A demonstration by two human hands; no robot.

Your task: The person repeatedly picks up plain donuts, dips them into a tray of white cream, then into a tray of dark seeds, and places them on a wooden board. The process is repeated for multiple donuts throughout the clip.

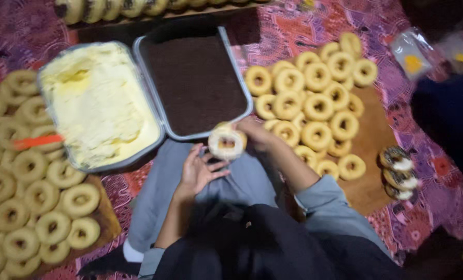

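Donuts (29, 207) lie in plain rows on a wooden board (107, 220) at the far left, and none of them has a topping. An orange tool (37, 141) pokes out over them from the rim of a metal tray of pale yellow cream (99, 103). Just beside that tray sits a second metal tray of dark chocolate sprinkles (195, 83). Both trays rest on a patterned cloth (304, 31), just past the person's knees.

The left hand (198, 173) is open, palm up and holding nothing, right under the donut in hand. The right hand (255, 134) grips that cream-topped donut (226, 143) by its edge, at the near rim of the sprinkle tray. Its top looks white and smeared with cream, and the hole is still showing. No sprinkles can be seen on it, though the picture is blurry. So the step in hand looks like the topping step, between cream and sprinkles. Dipping it would call for the creamy face to be turned down, flat and gentle, so the cream stays on.

Further right, more plain donuts (314, 98) are piled on another board (369, 181). At the far right, three finished donuts (399, 173) lie in a row, dark with sprinkles and white cream.
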